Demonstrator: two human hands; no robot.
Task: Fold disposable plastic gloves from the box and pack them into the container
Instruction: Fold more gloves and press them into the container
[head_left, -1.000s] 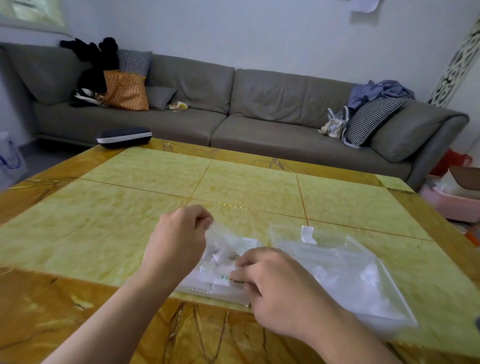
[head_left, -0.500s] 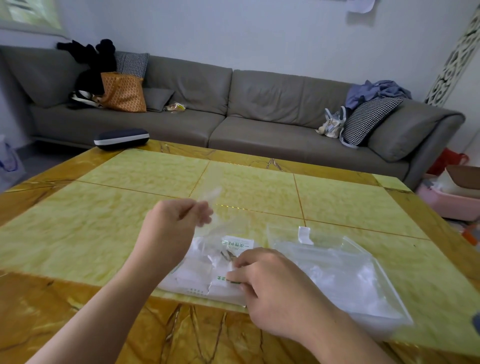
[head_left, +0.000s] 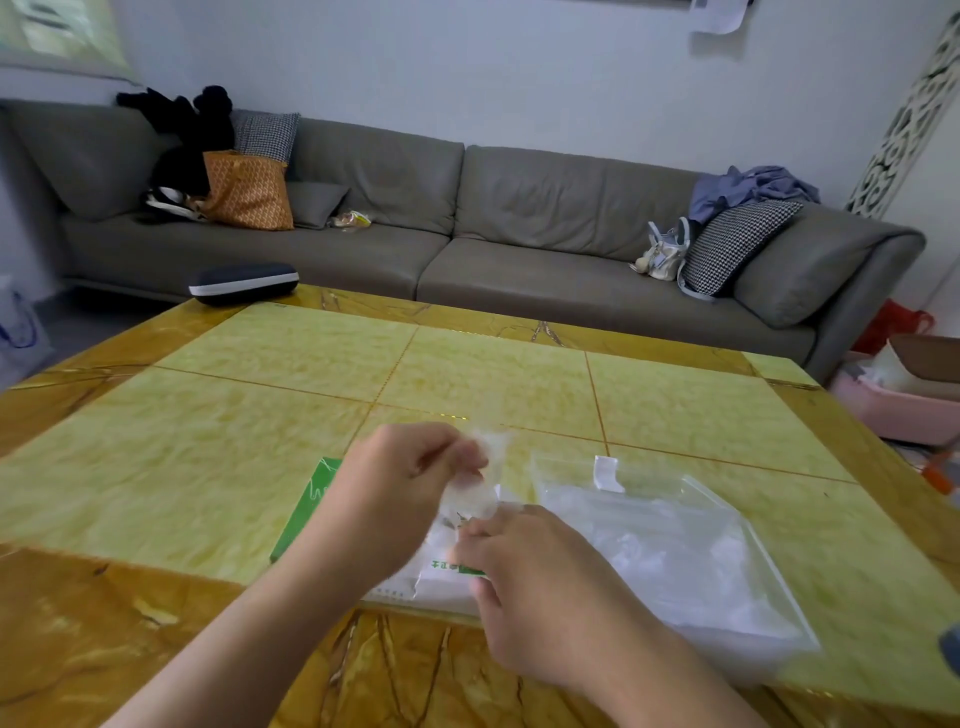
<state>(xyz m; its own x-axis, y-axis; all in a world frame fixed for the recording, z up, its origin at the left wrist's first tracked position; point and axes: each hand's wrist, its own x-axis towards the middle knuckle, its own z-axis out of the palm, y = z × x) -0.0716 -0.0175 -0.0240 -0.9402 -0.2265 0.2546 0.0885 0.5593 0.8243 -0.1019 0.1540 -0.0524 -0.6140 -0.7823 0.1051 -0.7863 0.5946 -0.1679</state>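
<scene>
Thin, clear, crumpled plastic glove (head_left: 480, 480), blurred and nearly see-through, raised just above the glove box (head_left: 415, 569) at the near middle of the yellow table (head_left: 260, 441). Pinched at its upper part between thumb and curled fingers of the left hand (head_left: 400, 483), hanging down from there toward the box opening. Touched at its lower end by the fingertips of the right hand (head_left: 540, 587); fingers there bent and close together over the box top, but cannot tell whether pinching the glove or pressing on the box.

Flat white and green box, lying on the table under both hands, green side (head_left: 306, 512) showing at the left, green print on the white face near the right fingers. More crinkled clear plastic visible at its opening, just below the lifted glove.

Just right of the box, touching or overlapping its edge: a flat clear plastic container (head_left: 675, 551) with a small white tab (head_left: 605, 474) at its far rim. Pale, filmy white material inside, too hazy to tell apart.

Far side: grey sofa (head_left: 519, 234) along the wall, dark case (head_left: 243, 283) at the far left table edge
</scene>
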